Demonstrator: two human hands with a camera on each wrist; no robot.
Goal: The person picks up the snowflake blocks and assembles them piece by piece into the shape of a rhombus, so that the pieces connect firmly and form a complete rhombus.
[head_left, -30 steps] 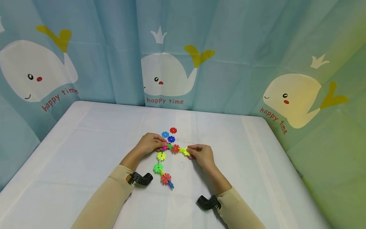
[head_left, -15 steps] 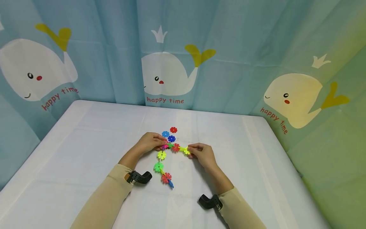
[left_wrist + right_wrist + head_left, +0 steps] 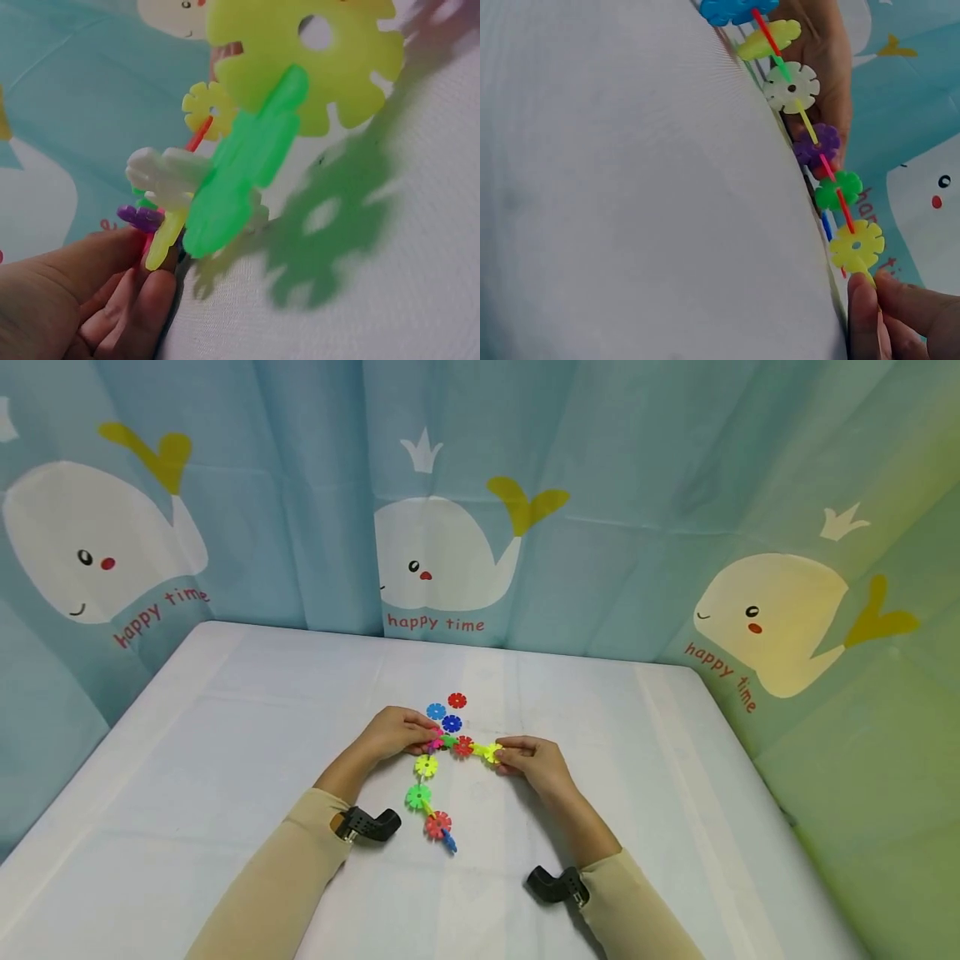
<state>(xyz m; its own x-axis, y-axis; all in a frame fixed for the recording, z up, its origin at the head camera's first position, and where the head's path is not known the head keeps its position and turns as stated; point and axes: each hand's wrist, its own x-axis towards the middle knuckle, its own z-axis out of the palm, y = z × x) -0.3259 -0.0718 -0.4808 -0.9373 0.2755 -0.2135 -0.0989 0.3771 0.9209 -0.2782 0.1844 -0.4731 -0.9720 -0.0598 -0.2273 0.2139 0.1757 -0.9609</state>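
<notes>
Several colourful plastic snowflake discs are slotted together into a bent chain. My left hand (image 3: 392, 733) pinches a pink disc (image 3: 435, 739) at the bend. From there one arm runs toward me through a yellow disc (image 3: 426, 766), a green disc (image 3: 417, 797), a red disc (image 3: 438, 825) and a blue disc (image 3: 450, 841) at its tip. The other arm runs right through a second red disc (image 3: 463, 746). At its end my right hand (image 3: 542, 764) pinches a yellow disc (image 3: 868, 278) between thumb and fingers. The left fingertips partly cover the pink disc.
Beyond the chain lie three loose discs: red (image 3: 457, 701), light blue (image 3: 436, 712) and dark blue (image 3: 452, 723). They rest on a white-covered table (image 3: 225, 760). A blue curtain (image 3: 622, 452) with printed whales hangs behind and along the sides.
My right hand and forearm have shifted slightly right, the fingers still pinching at the chain's right end. The left hand keeps its grip, and the chain's shape looks nearly the same.
</notes>
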